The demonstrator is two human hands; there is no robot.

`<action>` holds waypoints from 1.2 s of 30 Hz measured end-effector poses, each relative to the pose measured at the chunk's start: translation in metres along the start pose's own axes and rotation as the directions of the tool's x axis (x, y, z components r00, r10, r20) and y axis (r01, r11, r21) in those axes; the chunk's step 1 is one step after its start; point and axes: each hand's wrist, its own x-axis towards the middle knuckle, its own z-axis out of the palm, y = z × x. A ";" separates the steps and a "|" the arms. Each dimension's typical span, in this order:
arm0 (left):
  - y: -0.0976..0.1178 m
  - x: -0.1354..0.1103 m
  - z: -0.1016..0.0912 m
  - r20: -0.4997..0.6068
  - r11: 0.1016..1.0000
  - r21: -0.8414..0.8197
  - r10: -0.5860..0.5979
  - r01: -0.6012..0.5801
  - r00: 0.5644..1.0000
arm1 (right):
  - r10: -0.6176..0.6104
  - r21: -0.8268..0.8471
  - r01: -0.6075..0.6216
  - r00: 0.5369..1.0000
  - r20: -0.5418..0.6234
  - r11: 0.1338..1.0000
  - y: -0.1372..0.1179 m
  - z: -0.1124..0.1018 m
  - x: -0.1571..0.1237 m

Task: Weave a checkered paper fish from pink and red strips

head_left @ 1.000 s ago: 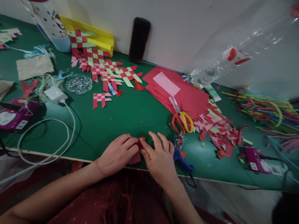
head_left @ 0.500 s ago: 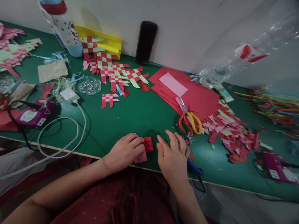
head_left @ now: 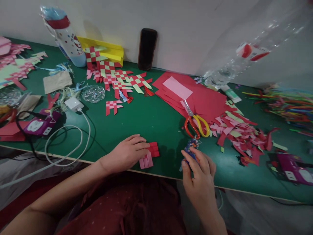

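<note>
Paper strips [head_left: 146,162]: on green table [head_left: 137,119], beneath flattened left hand [head_left: 128,152]
Right hand [head_left: 201,169]: gripping blue tool [head_left: 192,155]
Wall [head_left: 186,39]: pale, phone [head_left: 147,49] leaning

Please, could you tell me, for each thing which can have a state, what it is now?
Left hand: resting on the paper strips
Paper strips: partly covered
Right hand: curled at the blue item, grip unclear
Blue item: partly hidden
Scissors: lying down, seemingly closed
Phone: propped upright, dark
Drink bottle: standing
Clear dish: holding beads
Charger: joined to white cable
White cable: loosely looped
</note>
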 end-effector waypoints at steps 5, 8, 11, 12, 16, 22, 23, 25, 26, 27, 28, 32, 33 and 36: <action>0.003 -0.003 0.002 0.012 0.998 0.063 0.021 -0.022 1.000 | 0.000 0.007 0.000 1.000 -0.002 1.000 0.003 0.000 -0.007; 0.011 -0.003 0.003 0.002 0.992 0.117 -0.041 0.040 0.999 | -0.008 0.003 0.008 1.000 -0.011 1.000 0.002 -0.002 -0.007; 0.020 -0.003 0.004 0.013 0.984 0.135 -0.122 0.119 0.992 | -0.011 -0.014 0.010 1.000 -0.024 1.000 0.000 -0.006 -0.007; 0.022 -0.003 0.005 0.011 0.983 0.129 -0.133 0.130 0.991 | -0.009 -0.014 0.009 1.000 -0.026 1.000 -0.001 -0.007 -0.007; 0.022 -0.004 0.006 -0.053 0.986 0.032 -0.164 0.166 0.985 | -0.023 0.045 0.024 0.999 -0.022 0.999 -0.005 -0.003 -0.006; 0.021 0.004 0.004 -0.108 0.977 -0.085 -0.205 0.196 0.973 | -0.080 0.234 0.052 0.990 0.113 0.971 -0.024 0.023 0.013; 0.021 0.005 0.005 -0.102 0.976 -0.090 -0.208 0.199 0.973 | -0.086 0.244 0.052 0.988 0.129 0.968 -0.028 0.028 0.018; 0.023 0.005 0.007 -0.079 0.972 -0.095 -0.221 0.214 0.972 | -0.095 0.249 0.053 0.982 0.161 0.967 -0.033 0.037 0.027; 0.023 0.005 0.008 -0.066 0.970 -0.094 -0.229 0.223 0.971 | -0.098 0.245 0.053 0.979 0.177 0.968 -0.035 0.041 0.031; 0.024 0.004 0.009 -0.057 0.968 -0.091 -0.238 0.232 0.970 | -0.102 0.240 0.054 0.976 0.193 0.969 -0.037 0.044 0.034; 0.024 0.003 0.011 -0.049 0.966 -0.086 -0.247 0.242 0.968 | -0.104 0.232 0.054 0.972 0.209 0.971 -0.038 0.047 0.037; 0.024 0.002 0.014 -0.035 0.958 -0.073 -0.282 0.279 0.959 | -0.106 0.216 0.053 0.964 0.246 0.975 -0.040 0.051 0.043; 0.024 0.002 0.014 -0.035 0.954 -0.075 -0.292 0.289 0.956 | -0.104 0.221 0.049 0.965 0.241 0.974 -0.040 0.050 0.043; 0.024 0.002 0.014 -0.049 0.944 -0.093 -0.321 0.316 0.946 | -0.103 0.261 0.046 0.973 0.209 0.964 -0.041 0.049 0.041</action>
